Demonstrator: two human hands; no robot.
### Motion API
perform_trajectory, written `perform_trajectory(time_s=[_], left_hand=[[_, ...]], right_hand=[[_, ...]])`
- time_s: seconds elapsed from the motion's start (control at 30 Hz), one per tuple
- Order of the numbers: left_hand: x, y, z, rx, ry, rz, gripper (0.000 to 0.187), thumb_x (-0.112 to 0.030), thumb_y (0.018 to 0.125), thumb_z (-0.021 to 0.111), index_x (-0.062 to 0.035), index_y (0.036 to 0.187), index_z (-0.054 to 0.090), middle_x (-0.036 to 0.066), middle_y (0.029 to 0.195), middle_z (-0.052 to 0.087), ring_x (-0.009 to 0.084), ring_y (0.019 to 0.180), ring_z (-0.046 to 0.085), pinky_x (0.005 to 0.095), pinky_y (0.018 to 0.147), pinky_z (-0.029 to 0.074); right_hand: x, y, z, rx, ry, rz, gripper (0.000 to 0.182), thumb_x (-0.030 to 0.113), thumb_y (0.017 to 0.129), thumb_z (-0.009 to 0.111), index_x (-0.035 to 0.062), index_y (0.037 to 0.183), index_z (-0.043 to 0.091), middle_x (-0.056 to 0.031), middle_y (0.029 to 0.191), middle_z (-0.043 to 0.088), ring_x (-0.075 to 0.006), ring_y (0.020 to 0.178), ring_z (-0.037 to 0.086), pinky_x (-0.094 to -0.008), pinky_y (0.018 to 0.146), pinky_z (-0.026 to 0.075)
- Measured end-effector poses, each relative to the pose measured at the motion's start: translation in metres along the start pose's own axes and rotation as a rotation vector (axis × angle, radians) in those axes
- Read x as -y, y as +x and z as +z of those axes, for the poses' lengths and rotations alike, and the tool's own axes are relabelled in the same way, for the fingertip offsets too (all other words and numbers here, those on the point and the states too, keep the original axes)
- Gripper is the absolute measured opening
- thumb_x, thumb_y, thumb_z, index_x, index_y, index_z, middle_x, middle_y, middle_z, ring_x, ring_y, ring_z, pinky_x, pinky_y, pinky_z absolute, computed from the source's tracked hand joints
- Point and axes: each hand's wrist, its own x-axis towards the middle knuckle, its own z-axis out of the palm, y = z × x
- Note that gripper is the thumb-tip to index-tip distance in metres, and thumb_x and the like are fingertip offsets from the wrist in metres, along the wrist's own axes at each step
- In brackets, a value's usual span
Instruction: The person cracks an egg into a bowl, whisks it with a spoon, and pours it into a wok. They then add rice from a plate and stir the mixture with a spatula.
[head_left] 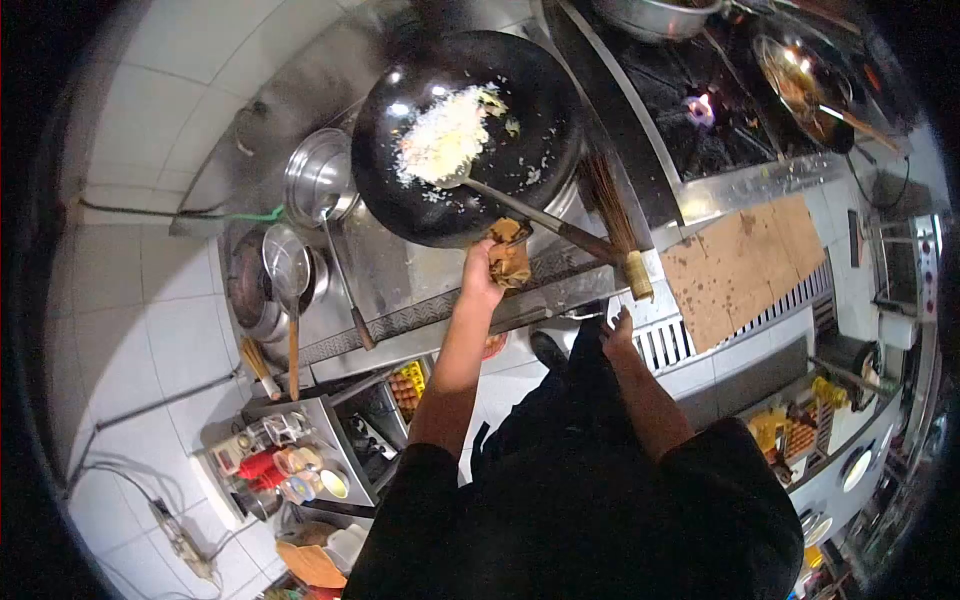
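Observation:
My left hand (pixel 482 272) is closed around a stained brown cloth (pixel 510 262) at the near rim of a large black wok (pixel 400 215). Whatever lies under the cloth is hidden. White rice with yellow bits (pixel 450 135) lies in the wok, mostly heaped toward its left and middle. A long-handled ladle (pixel 530 210) rests with its head in the rice and its handle across the wok's right rim, untouched by either hand. Lower, beside the dark apron, my right hand (pixel 618 332) holds nothing, its fingers apart.
A bamboo brush (pixel 638 275) lies right of the wok. Metal bowls (pixel 320 172), a strainer (pixel 287 255) and another ladle (pixel 345 285) are on the left. A burner flame (pixel 702 108) burns at the upper right, near a second pan (pixel 800 85). Cardboard (pixel 745 265) covers a grate.

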Motion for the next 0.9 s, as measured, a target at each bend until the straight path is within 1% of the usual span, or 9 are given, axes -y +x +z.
perform_trajectory(time_s=[0.1,0.17,0.23,0.3,0.43,0.6,0.67,0.77,0.9], left_hand=[[0.003,0.003,-0.002,0.048,-0.031,0.039,0.035,-0.023,0.092,0.036,-0.0057,0.113,0.058,0.011,0.104,0.066,0.0252,0.089,0.065,0.0405,0.08,0.053],[0.004,0.002,0.002,0.015,-0.023,0.072,0.035,-0.024,0.091,0.038,-0.0069,0.113,0.059,0.01,0.102,0.066,0.0253,0.089,0.065,0.0415,0.08,0.053],[0.006,0.001,0.003,-0.042,-0.052,0.035,0.034,-0.024,0.09,0.04,-0.0074,0.113,0.059,0.01,0.101,0.066,0.0254,0.087,0.065,0.0422,0.078,0.053],[0.013,0.008,-0.003,-0.11,-0.096,0.049,0.032,-0.026,0.089,0.045,-0.0076,0.111,0.059,0.009,0.097,0.066,0.0251,0.083,0.065,0.0417,0.076,0.054],[0.002,-0.013,0.011,-0.241,-0.106,0.134,0.031,-0.019,0.083,0.06,-0.0052,0.111,0.059,0.008,0.098,0.065,0.0225,0.08,0.066,0.0381,0.067,0.057],[0.002,0.003,-0.004,-0.142,-0.101,0.085,0.031,-0.02,0.087,0.051,-0.0057,0.113,0.058,0.009,0.099,0.065,0.0242,0.081,0.065,0.0398,0.071,0.056],[-0.001,0.002,0.0,-0.097,-0.127,0.069,0.028,-0.016,0.092,0.041,-0.0055,0.114,0.056,0.011,0.102,0.063,0.0252,0.084,0.064,0.0414,0.071,0.055],[0.005,-0.007,0.01,-0.244,-0.204,0.05,0.025,-0.014,0.094,0.041,-0.0017,0.109,0.057,0.013,0.099,0.063,0.0238,0.084,0.064,0.0404,0.072,0.055],[0.0,0.009,0.009,-0.157,-0.224,0.277,0.025,-0.014,0.093,0.043,0.0003,0.108,0.057,0.012,0.097,0.063,0.0234,0.081,0.064,0.0396,0.07,0.055]], right_hand=[[0.018,-0.02,0.009,0.027,-0.133,0.025,0.077,0.055,0.087,0.048,0.0155,0.148,0.022,-0.0033,0.153,0.022,-0.0281,0.125,0.043,-0.0558,0.103,0.023],[0.02,-0.03,0.002,0.069,-0.212,0.032,0.068,0.049,0.089,0.049,0.0143,0.144,0.029,-0.0058,0.147,0.035,-0.0274,0.116,0.051,-0.0493,0.096,0.035],[-0.027,0.084,-0.072,0.102,-0.567,0.055,0.051,0.04,0.091,0.048,0.0116,0.133,0.044,-0.0097,0.126,0.056,-0.025,0.103,0.059,-0.0414,0.087,0.045],[0.028,-0.019,-0.047,0.767,-1.239,-0.546,0.039,0.039,0.093,0.048,0.0093,0.118,0.055,-0.0114,0.103,0.065,-0.0234,0.093,0.063,-0.0396,0.084,0.049],[0.185,-0.169,0.069,0.906,-0.489,0.001,0.05,0.049,0.094,0.049,0.0082,0.121,0.054,-0.0146,0.104,0.065,-0.0255,0.093,0.064,-0.0441,0.083,0.05],[0.235,-0.237,0.207,0.849,-1.16,-0.259,0.041,0.031,0.097,0.047,0.0073,0.13,0.044,-0.018,0.092,0.066,-0.0295,0.081,0.068,-0.0414,0.07,0.057],[0.223,-0.229,0.236,0.772,-2.057,-1.293,0.048,0.019,0.093,0.05,0.0053,0.137,0.039,-0.0208,0.086,0.067,-0.0328,0.069,0.067,-0.0421,0.059,0.055],[0.239,-0.18,0.265,0.549,-2.227,-1.676,0.051,0.013,0.088,0.052,0.0046,0.137,0.04,-0.0207,0.073,0.065,-0.0332,0.068,0.068,-0.0431,0.055,0.055],[0.237,-0.225,0.254,0.46,-2.661,-1.538,0.055,0.014,0.087,0.054,0.0046,0.138,0.039,-0.0178,0.075,0.067,-0.0301,0.068,0.069,-0.0433,0.055,0.056]])
